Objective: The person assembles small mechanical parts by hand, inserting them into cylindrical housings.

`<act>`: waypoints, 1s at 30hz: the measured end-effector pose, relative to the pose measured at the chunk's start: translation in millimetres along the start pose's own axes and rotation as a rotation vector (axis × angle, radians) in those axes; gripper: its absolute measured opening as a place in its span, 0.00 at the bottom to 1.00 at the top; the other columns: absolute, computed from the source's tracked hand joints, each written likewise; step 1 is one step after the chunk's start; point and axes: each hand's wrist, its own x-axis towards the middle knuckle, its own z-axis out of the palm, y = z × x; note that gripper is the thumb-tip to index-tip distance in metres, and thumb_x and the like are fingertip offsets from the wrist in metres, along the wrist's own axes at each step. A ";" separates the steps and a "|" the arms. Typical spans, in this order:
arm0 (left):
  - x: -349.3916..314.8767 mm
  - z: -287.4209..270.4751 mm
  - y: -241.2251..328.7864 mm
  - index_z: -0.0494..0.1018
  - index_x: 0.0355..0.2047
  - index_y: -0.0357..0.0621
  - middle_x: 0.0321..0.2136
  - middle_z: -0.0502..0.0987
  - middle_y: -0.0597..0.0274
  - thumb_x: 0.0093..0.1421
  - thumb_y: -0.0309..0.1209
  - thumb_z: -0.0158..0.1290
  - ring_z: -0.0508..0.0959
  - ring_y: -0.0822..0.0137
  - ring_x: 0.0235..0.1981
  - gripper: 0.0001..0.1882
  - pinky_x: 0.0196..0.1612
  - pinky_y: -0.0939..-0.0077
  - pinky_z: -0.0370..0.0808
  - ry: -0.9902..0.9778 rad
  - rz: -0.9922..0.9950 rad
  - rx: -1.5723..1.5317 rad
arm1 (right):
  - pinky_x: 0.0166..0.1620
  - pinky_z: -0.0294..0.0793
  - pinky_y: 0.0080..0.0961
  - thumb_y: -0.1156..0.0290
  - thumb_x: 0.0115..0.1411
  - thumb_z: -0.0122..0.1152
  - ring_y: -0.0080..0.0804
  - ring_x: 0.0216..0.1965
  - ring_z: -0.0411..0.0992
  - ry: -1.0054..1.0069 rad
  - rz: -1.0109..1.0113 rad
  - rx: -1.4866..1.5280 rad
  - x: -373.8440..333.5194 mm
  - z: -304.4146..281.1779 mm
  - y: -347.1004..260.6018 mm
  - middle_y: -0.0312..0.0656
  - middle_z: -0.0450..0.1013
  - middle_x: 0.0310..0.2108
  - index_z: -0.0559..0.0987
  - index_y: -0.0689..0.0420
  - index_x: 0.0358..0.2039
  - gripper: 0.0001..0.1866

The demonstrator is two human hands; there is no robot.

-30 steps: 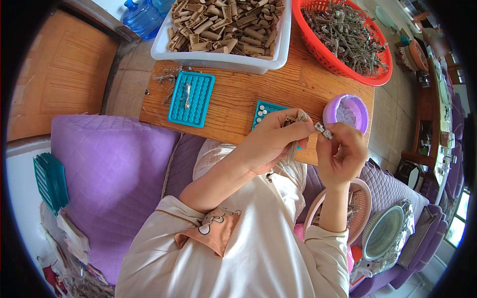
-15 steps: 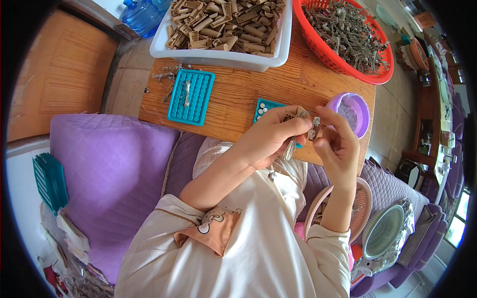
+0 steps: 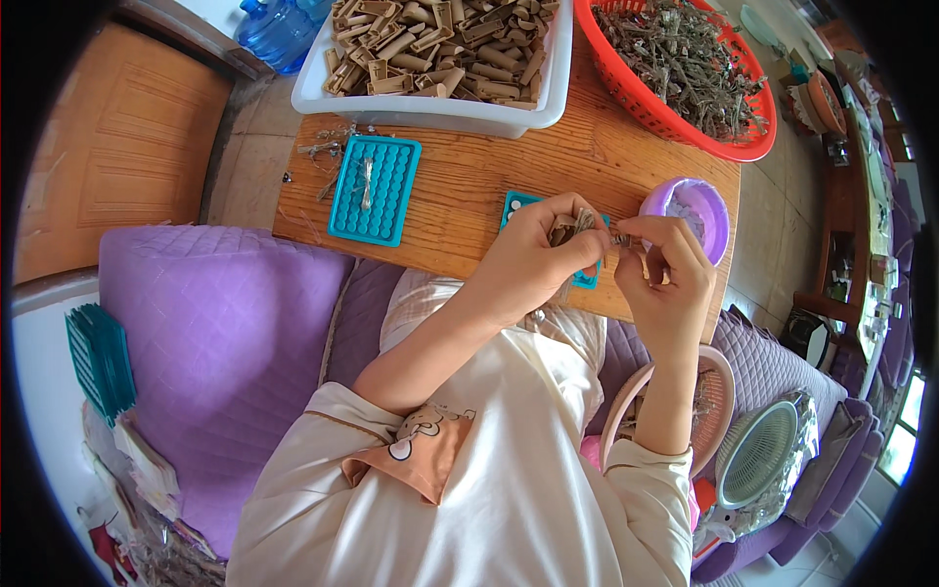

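My left hand point(image 3: 533, 256) holds a small brown tube-shaped piece point(image 3: 570, 226) over a teal perforated tray point(image 3: 515, 205) on the wooden table point(image 3: 460, 186). My right hand point(image 3: 663, 274) pinches a tiny thin piece point(image 3: 620, 238) against the end of that brown piece. The two hands touch at the fingertips. A small purple bowl point(image 3: 693, 210) stands just behind my right hand. Most of the teal tray under my hands is hidden.
A second teal tray point(image 3: 376, 189) lies left on the table. A white tub point(image 3: 440, 59) of brown tubes and a red basket point(image 3: 685, 68) of dry twigs stand at the back. A purple cushion point(image 3: 215, 342) lies to my left, a small fan point(image 3: 758, 465) to the right.
Both hands have come closer together and shifted slightly left. My right hand's fingers now meet the piece in my left hand.
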 end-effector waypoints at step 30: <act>5.8 -1.6 -17.4 0.68 0.29 0.44 0.15 0.66 0.73 0.54 0.32 0.50 0.60 0.86 0.12 0.06 0.14 0.92 0.55 -0.107 -0.313 -0.362 | 0.19 0.60 0.11 0.85 0.43 0.60 0.16 0.18 0.61 0.218 -0.234 0.040 -12.5 6.9 24.7 0.40 0.69 0.30 0.72 0.58 0.29 0.12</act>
